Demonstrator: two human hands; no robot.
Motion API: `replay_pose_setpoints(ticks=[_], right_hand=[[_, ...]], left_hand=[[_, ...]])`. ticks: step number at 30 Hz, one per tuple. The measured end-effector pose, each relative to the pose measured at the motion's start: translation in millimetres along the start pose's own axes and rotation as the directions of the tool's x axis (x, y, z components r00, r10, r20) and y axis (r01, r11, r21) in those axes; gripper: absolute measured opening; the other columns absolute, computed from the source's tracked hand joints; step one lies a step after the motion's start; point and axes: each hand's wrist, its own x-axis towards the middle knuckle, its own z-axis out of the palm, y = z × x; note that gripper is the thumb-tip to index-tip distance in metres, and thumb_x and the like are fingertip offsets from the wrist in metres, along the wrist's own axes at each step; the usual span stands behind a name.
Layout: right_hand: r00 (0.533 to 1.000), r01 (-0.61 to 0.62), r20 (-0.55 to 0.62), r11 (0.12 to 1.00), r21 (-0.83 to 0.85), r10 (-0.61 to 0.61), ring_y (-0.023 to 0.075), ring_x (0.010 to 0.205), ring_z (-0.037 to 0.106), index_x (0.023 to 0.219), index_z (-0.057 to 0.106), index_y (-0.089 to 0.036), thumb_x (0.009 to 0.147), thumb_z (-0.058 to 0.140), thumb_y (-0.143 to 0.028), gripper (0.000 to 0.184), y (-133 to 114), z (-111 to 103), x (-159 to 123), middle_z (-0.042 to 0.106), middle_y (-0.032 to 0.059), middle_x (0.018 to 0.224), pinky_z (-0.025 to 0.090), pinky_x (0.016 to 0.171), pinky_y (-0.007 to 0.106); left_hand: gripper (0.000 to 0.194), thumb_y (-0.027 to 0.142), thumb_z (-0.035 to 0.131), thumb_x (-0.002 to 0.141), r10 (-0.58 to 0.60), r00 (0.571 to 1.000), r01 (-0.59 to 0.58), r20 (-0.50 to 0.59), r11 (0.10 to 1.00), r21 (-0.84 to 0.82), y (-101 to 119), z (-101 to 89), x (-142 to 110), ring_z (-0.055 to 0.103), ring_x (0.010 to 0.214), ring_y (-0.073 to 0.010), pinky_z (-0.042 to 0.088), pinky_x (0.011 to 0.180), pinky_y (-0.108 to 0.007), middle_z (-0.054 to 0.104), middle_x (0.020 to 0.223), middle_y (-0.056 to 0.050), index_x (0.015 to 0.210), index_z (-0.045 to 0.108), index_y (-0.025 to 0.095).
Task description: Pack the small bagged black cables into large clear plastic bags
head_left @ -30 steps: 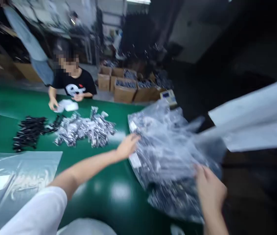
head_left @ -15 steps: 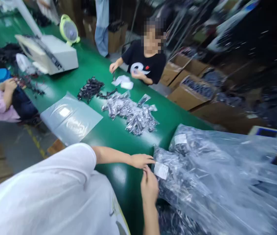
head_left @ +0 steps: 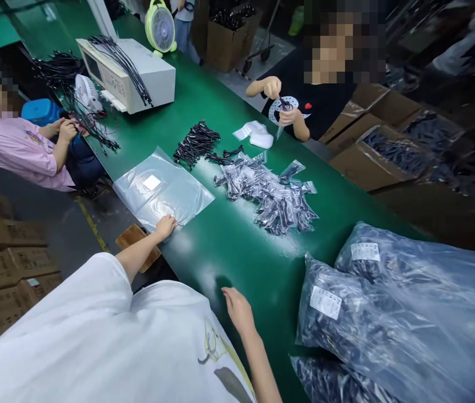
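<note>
My left hand is at the near corner of a large clear plastic bag lying flat on the green table, its fingers closed on the bag's edge. A small white label is on that bag. My right hand hovers by the table's near edge, holding nothing, fingers loosely apart. Beyond the flat bag is a pile of short black cables. Right of it is a heap of small clear packets with dark items inside. Farther right lie big filled plastic bags with white labels.
Across the green table a co-worker in a black shirt handles a small bag beside white sheets. At left a person in pink works with cables. A boxy instrument, green fan and cartons stand around.
My left hand has left the labelled filled bag and moved left to the flat plastic bag. My right hand has drawn away from the label. The view has swung left.
</note>
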Motion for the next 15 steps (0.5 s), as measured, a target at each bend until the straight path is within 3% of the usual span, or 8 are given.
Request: replay_pose_setpoints(ticks=[2,4,7,8,10,13,15], right_hand=[[0.999,-0.042,-0.011,0.993,0.107,0.044,0.0304,0.104,0.073,0.103,0.075,-0.027,0.095,0.041,-0.037,0.036,-18,3,25,0.076,0.0088,0.109,0.058,0.094,0.046],[0.987,-0.158,0.035,0.936,0.314,0.155,0.0267,0.098,0.074,0.101,0.074,-0.023,0.093,0.048,-0.039,0.031,-45,12,55,0.077,0.0096,0.105,0.058,0.092,0.041],[0.92,-0.384,0.176,0.721,0.576,0.35,0.0199,0.088,0.074,0.108,0.07,-0.02,0.093,0.052,-0.043,0.034,-94,36,104,0.076,0.0105,0.108,0.059,0.078,0.031],[0.903,-0.414,0.178,0.68,0.606,0.391,0.0186,0.09,0.074,0.111,0.068,-0.02,0.094,0.051,-0.045,0.036,-110,44,120,0.074,0.0107,0.115,0.058,0.075,0.029],[0.897,-0.4,0.093,0.703,0.588,0.432,0.0176,0.094,0.071,0.11,0.069,-0.02,0.093,0.054,-0.047,0.035,-132,60,148,0.073,0.0093,0.117,0.055,0.075,0.026],[0.869,-0.405,0.012,0.697,0.592,0.495,0.0169,0.095,0.067,0.09,0.072,-0.019,0.086,0.063,-0.04,0.022,-142,76,175,0.075,0.0039,0.099,0.052,0.079,0.023],[0.847,-0.416,-0.009,0.673,0.611,0.532,0.0158,0.085,0.067,0.078,0.071,-0.019,0.084,0.064,-0.034,0.018,-139,81,180,0.073,0.0008,0.081,0.051,0.076,0.022]], left_hand=[[0.013,0.02,0.056,0.091,0.014,1.0,-0.013,0.007,0.998,-0.058,-1,3.9,3,0.056,0.101,-0.0237,0.042,0.095,-0.035,0.06,0.094,-0.009,0.079,0.05,0.02],[0.015,0.019,0.052,0.091,0.036,0.999,-0.032,0.031,0.991,-0.127,1,6.6,1,0.057,0.089,-0.021,0.044,0.088,-0.034,0.057,0.081,-0.004,0.077,0.048,0.021],[0.01,0.022,0.057,0.087,0.107,0.989,-0.079,0.104,0.967,-0.242,5,10.5,-12,0.057,0.079,-0.0181,0.045,0.081,-0.031,0.057,0.076,0.0,0.08,0.049,0.021],[0.009,0.024,0.06,0.084,0.137,0.981,-0.095,0.135,0.955,-0.28,6,12.6,-18,0.058,0.08,-0.0174,0.046,0.08,-0.03,0.059,0.078,0.0,0.084,0.051,0.021],[0.017,0.028,0.064,0.081,0.192,0.96,-0.114,0.203,0.932,-0.344,7,17.8,-30,0.06,0.081,-0.0164,0.046,0.078,-0.027,0.064,0.084,0.0,0.093,0.055,0.02],[0.016,0.032,0.063,0.08,0.241,0.923,-0.115,0.301,0.917,-0.382,8,22.2,-44,0.06,0.076,-0.0161,0.046,0.074,-0.027,0.065,0.079,0.0,0.089,0.059,0.02],[0.015,0.034,0.059,0.082,0.255,0.906,-0.114,0.338,0.916,-0.385,8,20.5,-48,0.056,0.068,-0.0157,0.044,0.07,-0.027,0.061,0.068,0.002,0.079,0.059,0.02]])
